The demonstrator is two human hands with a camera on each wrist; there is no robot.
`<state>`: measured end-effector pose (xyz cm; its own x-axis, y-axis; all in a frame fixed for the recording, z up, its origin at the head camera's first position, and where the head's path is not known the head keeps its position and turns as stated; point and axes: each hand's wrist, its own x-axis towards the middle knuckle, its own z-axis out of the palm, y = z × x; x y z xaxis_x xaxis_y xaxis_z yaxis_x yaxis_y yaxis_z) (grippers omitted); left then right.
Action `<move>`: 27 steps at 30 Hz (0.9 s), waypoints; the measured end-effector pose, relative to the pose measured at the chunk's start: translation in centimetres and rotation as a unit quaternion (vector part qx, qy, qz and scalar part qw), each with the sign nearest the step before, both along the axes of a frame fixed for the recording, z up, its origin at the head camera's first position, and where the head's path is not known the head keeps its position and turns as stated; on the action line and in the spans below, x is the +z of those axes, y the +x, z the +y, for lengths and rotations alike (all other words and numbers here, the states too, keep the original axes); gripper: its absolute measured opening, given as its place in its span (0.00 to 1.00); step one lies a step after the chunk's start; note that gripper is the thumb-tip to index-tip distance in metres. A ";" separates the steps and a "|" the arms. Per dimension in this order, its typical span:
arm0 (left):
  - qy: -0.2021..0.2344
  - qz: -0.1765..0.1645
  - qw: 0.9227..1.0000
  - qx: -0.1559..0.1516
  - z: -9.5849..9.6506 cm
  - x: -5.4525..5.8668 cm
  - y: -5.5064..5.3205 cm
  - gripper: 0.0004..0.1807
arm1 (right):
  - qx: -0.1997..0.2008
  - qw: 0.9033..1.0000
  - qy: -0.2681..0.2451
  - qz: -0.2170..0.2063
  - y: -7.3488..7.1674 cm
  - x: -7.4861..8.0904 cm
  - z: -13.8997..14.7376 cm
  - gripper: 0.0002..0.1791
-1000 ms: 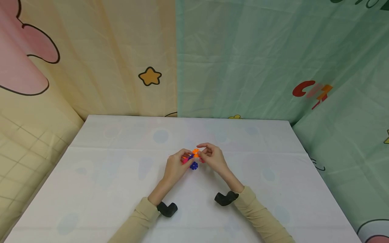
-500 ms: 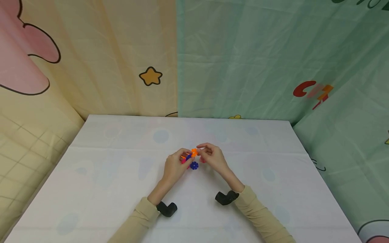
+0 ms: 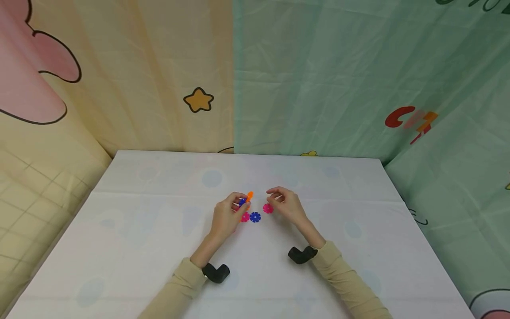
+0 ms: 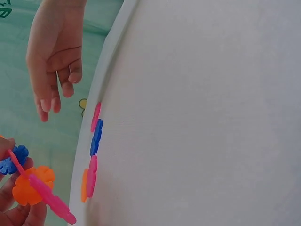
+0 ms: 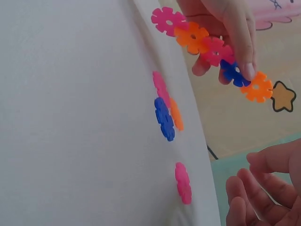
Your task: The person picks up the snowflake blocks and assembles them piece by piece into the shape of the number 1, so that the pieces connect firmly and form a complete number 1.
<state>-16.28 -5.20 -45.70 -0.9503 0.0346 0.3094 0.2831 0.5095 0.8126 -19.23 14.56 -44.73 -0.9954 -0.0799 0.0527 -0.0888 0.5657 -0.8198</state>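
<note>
My left hand (image 3: 225,219) pinches a chain of interlocking snowflake discs, with the thumb against its blue disc (image 5: 233,73). In the right wrist view the chain runs from a pink disc (image 5: 168,21) through an orange one (image 5: 190,37) and another pink one (image 5: 217,52) to the blue, ending in an orange disc (image 5: 257,87). My right hand (image 3: 288,207) holds nothing, its fingers loosely bent just right of the chain. On the table below lie a loose blue disc (image 3: 255,217), a pink disc (image 3: 268,208), another pink disc (image 3: 245,217) and an orange disc (image 5: 176,114).
A white cloth covers the table (image 3: 338,212). Printed curtains hang behind it, yellow on the left (image 3: 159,66) and green on the right (image 3: 318,79). A black wrist-worn piece sits at each cuff, the left one (image 3: 216,273) and the right one (image 3: 303,255).
My right hand has let go of the orange end disc and drawn away to the right. The left hand has shifted slightly left with the chain, uncovering the loose discs.
</note>
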 end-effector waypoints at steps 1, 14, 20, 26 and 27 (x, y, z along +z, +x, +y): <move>0.003 -0.006 1.000 0.000 -0.1 0.1 0.0 0.10 | -0.001 1.000 0.004 -0.004 -0.1 0.0 0.1 0.11; 0.020 -0.045 0.999 0.003 -0.5 0.3 -0.1 0.11 | 0.022 0.997 0.065 -0.032 -0.3 -1.0 0.6 0.14; 0.024 -0.046 0.999 0.005 -0.7 0.3 -0.2 0.11 | 0.027 0.996 0.074 -0.052 -0.3 -1.1 0.7 0.17; 0.030 -0.054 0.998 0.000 -0.7 0.4 -0.3 0.12 | 0.040 0.993 0.104 -0.048 -0.3 -1.1 0.5 0.18; 0.031 -0.059 0.998 0.000 -0.7 0.4 -0.3 0.13 | 0.040 0.992 0.112 -0.048 -0.3 -1.1 0.5 0.18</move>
<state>-16.57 -5.92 -45.33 -0.9802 0.0193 0.1972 0.1840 0.4577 0.8699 -19.56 15.05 -45.88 -0.9848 -0.1587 -0.0705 -0.0686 0.7287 -0.6814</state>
